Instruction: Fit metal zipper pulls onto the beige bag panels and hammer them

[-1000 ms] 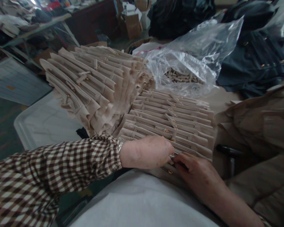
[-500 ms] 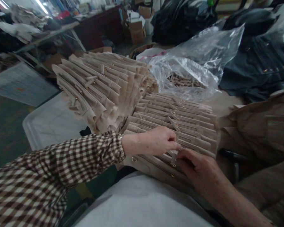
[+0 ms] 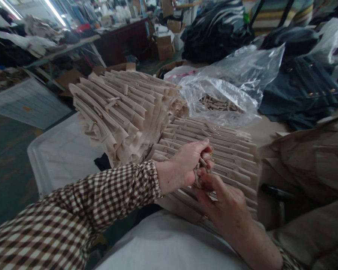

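My left hand (image 3: 184, 163) is turned palm up, its fingers curled around several small beige fabric tabs (image 3: 197, 173). The thumb and fingers of my right hand (image 3: 227, 200) close in a pinch at the near end of those tabs; the fingertips partly hide what they grip. Under both hands lies a fanned row of beige fabric pieces (image 3: 236, 159) with zippers and small gold-coloured zipper pulls. Fabric tabs like those on the left palm hang from some of the pulls in a second, taller fanned stack (image 3: 112, 101) to the left.
Behind the row, a clear plastic bag (image 3: 242, 71) holds many beige tabs (image 3: 219, 103). A black-handled tool (image 3: 277, 192) lies to the right beside brown fabric (image 3: 307, 157). Dark garments (image 3: 304, 93) are piled farther back. At left is a translucent white plastic surface (image 3: 59, 153).
My left hand has turned from palm down to palm up, showing the tabs in it. My right hand has moved slightly left, to those tabs. The view has shifted slightly.
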The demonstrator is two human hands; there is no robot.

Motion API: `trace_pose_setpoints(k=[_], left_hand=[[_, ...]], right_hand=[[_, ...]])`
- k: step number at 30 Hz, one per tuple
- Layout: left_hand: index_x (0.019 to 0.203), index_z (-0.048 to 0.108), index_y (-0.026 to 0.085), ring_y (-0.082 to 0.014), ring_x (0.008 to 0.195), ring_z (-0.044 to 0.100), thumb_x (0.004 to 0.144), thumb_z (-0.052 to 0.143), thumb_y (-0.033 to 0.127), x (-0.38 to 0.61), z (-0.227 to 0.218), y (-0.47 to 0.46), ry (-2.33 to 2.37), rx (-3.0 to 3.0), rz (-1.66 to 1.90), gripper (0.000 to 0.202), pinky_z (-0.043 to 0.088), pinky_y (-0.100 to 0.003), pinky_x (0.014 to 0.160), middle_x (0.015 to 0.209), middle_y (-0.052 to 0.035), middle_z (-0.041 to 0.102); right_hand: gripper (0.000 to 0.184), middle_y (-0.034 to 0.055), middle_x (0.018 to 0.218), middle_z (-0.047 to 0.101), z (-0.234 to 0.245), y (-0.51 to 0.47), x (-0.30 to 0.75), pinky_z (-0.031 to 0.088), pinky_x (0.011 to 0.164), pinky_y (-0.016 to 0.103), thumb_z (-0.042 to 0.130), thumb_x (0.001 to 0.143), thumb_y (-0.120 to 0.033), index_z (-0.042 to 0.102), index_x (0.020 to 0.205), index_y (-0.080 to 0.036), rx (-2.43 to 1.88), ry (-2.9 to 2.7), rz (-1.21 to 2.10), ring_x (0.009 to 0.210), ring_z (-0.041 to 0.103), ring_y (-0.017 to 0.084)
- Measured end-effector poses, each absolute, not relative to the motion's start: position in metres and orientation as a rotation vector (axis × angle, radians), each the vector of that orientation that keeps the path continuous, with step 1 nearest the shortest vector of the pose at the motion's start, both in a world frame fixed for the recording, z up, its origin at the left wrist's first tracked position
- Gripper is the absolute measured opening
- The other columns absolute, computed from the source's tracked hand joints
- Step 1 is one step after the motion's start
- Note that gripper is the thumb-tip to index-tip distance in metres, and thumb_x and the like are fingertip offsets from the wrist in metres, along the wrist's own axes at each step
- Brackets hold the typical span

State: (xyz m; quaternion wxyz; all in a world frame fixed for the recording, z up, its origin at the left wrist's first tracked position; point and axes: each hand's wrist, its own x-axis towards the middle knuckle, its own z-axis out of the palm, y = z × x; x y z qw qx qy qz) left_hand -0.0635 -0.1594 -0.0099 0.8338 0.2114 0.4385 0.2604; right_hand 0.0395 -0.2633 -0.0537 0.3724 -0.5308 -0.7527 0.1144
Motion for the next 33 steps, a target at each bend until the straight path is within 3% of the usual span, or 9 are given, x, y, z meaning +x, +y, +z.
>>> trace_pose_setpoints(k=[4,14,17,20,25,29,33], left_hand=[[0.071,0.047,0.017,-0.0053,0.044,0.049,0.095,0.051,0.031,-0.062,-0.010,-0.162,0.959,0.420,0.604,0.028,0.020,-0.015,0.035,0.057,0.0070,0.039],[0.073,0.046,0.018,-0.0041,0.046,0.049,0.094,0.053,0.034,-0.061,-0.013,-0.161,1.002,0.496,0.611,0.027,0.022,-0.014,0.038,0.060,0.0072,0.041],[0.074,0.046,0.018,-0.0039,0.045,0.046,0.093,0.055,0.036,-0.064,-0.013,-0.157,1.053,0.533,0.625,0.028,0.022,-0.014,0.038,0.059,0.0081,0.039],[0.075,0.046,0.019,-0.0044,0.044,0.045,0.092,0.056,0.036,-0.076,-0.013,-0.160,1.046,0.707,0.550,0.026,0.021,-0.014,0.038,0.057,0.0083,0.040],[0.080,0.060,0.018,-0.0054,0.048,0.041,0.085,0.066,0.040,-0.100,-0.014,-0.180,0.853,1.249,0.227,0.023,0.029,-0.018,0.046,0.056,0.0074,0.049],[0.077,0.067,0.016,-0.0084,0.065,0.049,0.084,0.063,0.022,-0.107,-0.015,-0.191,0.783,1.552,0.117,0.010,0.038,-0.021,0.062,0.067,0.0040,0.057],[0.073,0.066,0.015,-0.0100,0.064,0.052,0.084,0.060,0.017,-0.108,-0.014,-0.198,0.759,1.821,-0.049,0.013,0.037,-0.022,0.061,0.066,0.0023,0.061]], right_hand=[[0.010,0.0013,0.075,0.072,-0.050,-0.264,0.043,0.048,0.060,0.024,0.049,0.095,-0.014,0.056,0.093,-0.021,-1.354,-1.963,0.218,0.063,0.069,0.014],[0.015,0.0003,0.068,0.070,-0.048,-0.275,0.050,0.045,0.055,0.022,0.051,0.094,-0.013,0.055,0.082,-0.021,-1.344,-1.968,0.234,0.054,0.064,0.011],[0.012,-0.0006,0.069,0.071,-0.049,-0.280,0.055,0.046,0.053,0.021,0.055,0.092,-0.015,0.056,0.082,-0.022,-1.394,-1.869,0.394,0.054,0.064,0.011],[0.008,-0.0007,0.068,0.070,-0.049,-0.284,0.063,0.050,0.052,0.020,0.060,0.091,-0.024,0.060,0.082,-0.023,-1.489,-1.607,0.754,0.055,0.066,0.012],[0.021,0.0021,0.068,0.071,-0.043,-0.287,0.073,0.057,0.053,0.023,0.065,0.088,-0.040,0.061,0.082,-0.021,-1.393,-1.094,1.341,0.055,0.067,0.014],[0.022,0.0021,0.065,0.069,-0.043,-0.296,0.077,0.056,0.054,0.023,0.065,0.088,-0.040,0.062,0.081,-0.020,-1.410,-1.090,1.471,0.056,0.067,0.014],[0.014,-0.0027,0.057,0.063,-0.053,-0.309,0.079,0.045,0.046,0.021,0.060,0.089,-0.030,0.067,0.079,-0.022,-1.612,-1.509,1.282,0.049,0.060,0.012]])
